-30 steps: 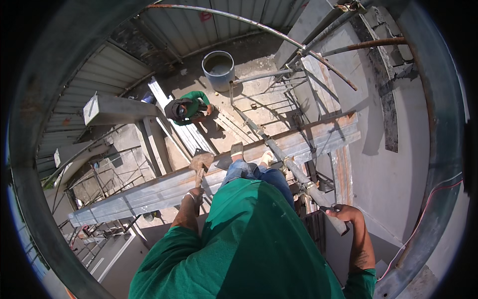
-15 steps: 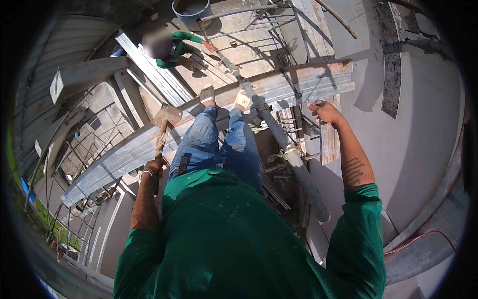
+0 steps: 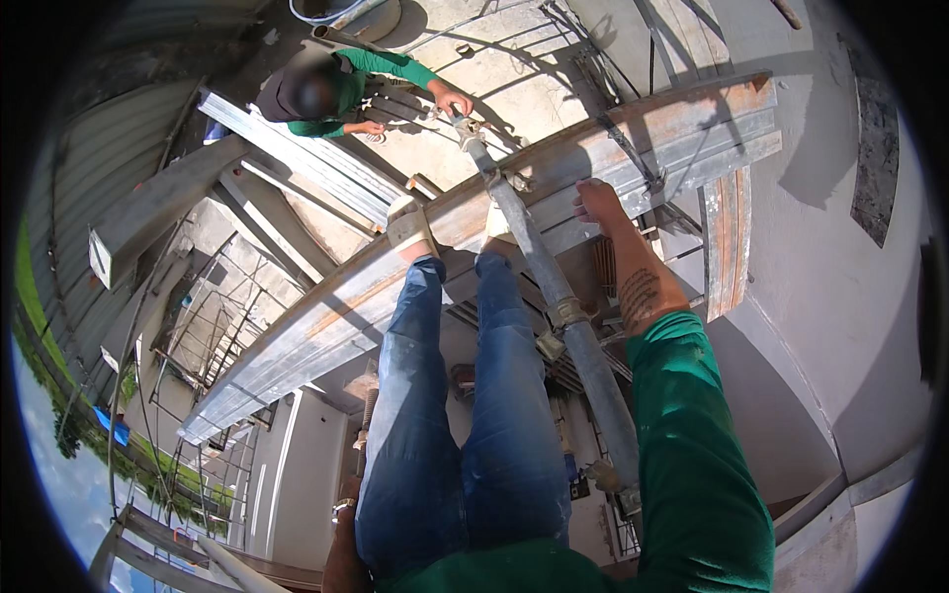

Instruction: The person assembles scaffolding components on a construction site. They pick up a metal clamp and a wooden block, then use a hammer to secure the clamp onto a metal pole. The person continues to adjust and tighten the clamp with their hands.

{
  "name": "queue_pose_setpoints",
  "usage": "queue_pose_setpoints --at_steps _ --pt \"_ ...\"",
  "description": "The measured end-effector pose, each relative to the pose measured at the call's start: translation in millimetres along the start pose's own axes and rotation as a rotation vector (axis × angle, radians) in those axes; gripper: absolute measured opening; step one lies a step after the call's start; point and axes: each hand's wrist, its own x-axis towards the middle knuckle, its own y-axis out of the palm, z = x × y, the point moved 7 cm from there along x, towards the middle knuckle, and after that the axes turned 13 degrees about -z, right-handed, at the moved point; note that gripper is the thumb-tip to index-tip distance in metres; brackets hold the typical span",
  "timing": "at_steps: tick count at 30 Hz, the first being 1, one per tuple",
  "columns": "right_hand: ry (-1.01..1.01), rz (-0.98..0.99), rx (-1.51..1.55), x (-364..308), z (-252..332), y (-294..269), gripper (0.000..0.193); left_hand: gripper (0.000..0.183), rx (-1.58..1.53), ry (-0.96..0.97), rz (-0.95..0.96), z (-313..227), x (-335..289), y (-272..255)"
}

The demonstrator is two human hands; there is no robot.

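Note:
My left hand (image 3: 350, 488) is low beside my left leg, closed round a threaded screw jack (image 3: 368, 420) with a flat plate at its top; the leg partly hides the hand. My right hand (image 3: 600, 205) is raised over the metal plank (image 3: 662, 133), its fingers curled in and nothing visible in them. Left of that hand, apart from it, a grey scaffold pipe (image 3: 539, 247) with clamps (image 3: 566, 314) slants past my right leg. My feet are on the plank. Another person's hand (image 3: 452, 102) is at the pipe's far end.
A person in green sleeves (image 3: 395, 64) crouches ahead, beside a stack of pale metal channels (image 3: 306, 158). Bars and frames (image 3: 217, 316) stand at the left below plank level. A grey wall slab (image 3: 830, 326) lies at the right. A round tub (image 3: 371, 18) is at the far edge.
The view has shifted, showing more of my legs. My right hand has come inward toward the pipe, its fingers more curled. My left hand with the screw jack is lower, partly behind my leg.

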Motion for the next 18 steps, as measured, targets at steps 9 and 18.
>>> queue_pose_setpoints --at_steps 9,18 --pt "-0.404 -0.341 -0.458 177 13 32 0.099 0.032 -0.016 -0.103 -0.017 -25 -27 18" --pt "0.146 -0.312 0.548 244 24 4 0.066 0.030 -0.005 -0.159 -0.055 -42 -31 12"
